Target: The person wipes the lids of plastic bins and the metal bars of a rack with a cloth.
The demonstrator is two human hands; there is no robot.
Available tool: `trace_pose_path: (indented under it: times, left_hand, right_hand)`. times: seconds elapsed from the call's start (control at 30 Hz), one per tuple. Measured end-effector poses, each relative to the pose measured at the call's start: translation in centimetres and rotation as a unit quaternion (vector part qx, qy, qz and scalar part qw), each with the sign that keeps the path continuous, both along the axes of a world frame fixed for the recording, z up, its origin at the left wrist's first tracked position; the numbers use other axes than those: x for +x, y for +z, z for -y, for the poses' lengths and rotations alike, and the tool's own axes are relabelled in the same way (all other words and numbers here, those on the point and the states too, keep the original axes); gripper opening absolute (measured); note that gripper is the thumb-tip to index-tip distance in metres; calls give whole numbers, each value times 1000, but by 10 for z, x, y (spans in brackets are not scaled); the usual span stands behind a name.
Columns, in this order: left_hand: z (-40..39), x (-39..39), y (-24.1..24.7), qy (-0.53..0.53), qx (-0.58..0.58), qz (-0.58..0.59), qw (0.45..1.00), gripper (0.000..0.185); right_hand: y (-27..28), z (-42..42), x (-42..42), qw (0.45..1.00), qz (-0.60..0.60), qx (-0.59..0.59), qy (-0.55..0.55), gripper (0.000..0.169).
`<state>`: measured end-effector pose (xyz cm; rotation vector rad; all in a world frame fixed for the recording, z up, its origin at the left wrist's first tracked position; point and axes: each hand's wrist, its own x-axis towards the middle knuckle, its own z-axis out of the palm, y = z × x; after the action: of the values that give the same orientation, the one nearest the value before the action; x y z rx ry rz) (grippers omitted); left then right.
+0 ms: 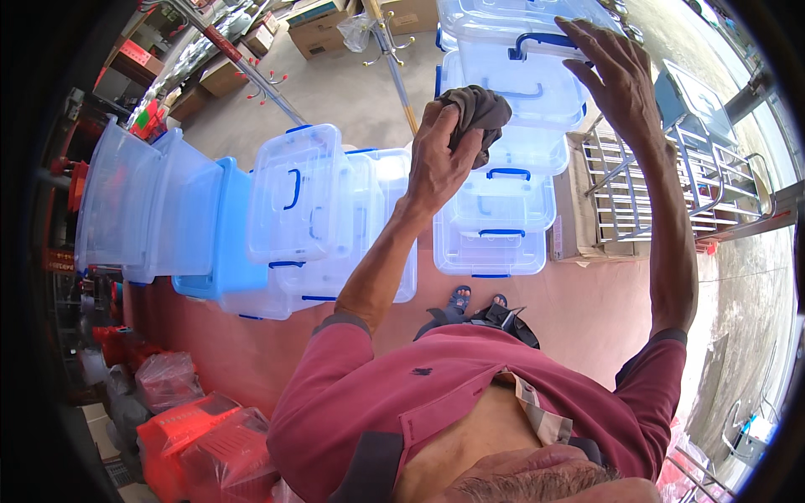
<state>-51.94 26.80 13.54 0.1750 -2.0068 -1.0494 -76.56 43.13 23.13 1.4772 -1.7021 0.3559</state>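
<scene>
My left hand [437, 157] is closed around a crumpled dark grey-brown cloth [479, 116], held in front of a tall stack of clear plastic storage boxes. My right hand [619, 82] is raised at the right side of the top storage box [478, 47], its fingers spread near the end of the blue carrying handle [544, 39]. Whether its fingertips touch the box or the handle is hard to tell. Lower in that stack are more clear boxes [503, 207] with blue handles and latches.
More clear storage boxes [295, 188] are stacked at the left, beside a blue plastic tub [236, 232]. Metal coat stands [393, 56] rise behind. A metal rack [629, 188] and a cardboard box [569, 201] stand right. Red plastic-wrapped goods [220, 446] sit lower left.
</scene>
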Motion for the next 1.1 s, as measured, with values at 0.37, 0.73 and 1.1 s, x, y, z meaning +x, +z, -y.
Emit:
trace_pose_path:
  times: [0.37,0.73,1.1]
  left_hand:
    - [-33,-72,8,264,-180,-117,940,20]
    - [-64,-47,-49,-62,-76,509,855,36]
    - [-64,46,-104,67,208,103,970,38]
  right_hand:
    - [2,5,-11,998,-21,8,53,43]
    - [6,9,-16,996,-14,28,87,43]
    - [3,16,-18,994,-36,9,102,42]
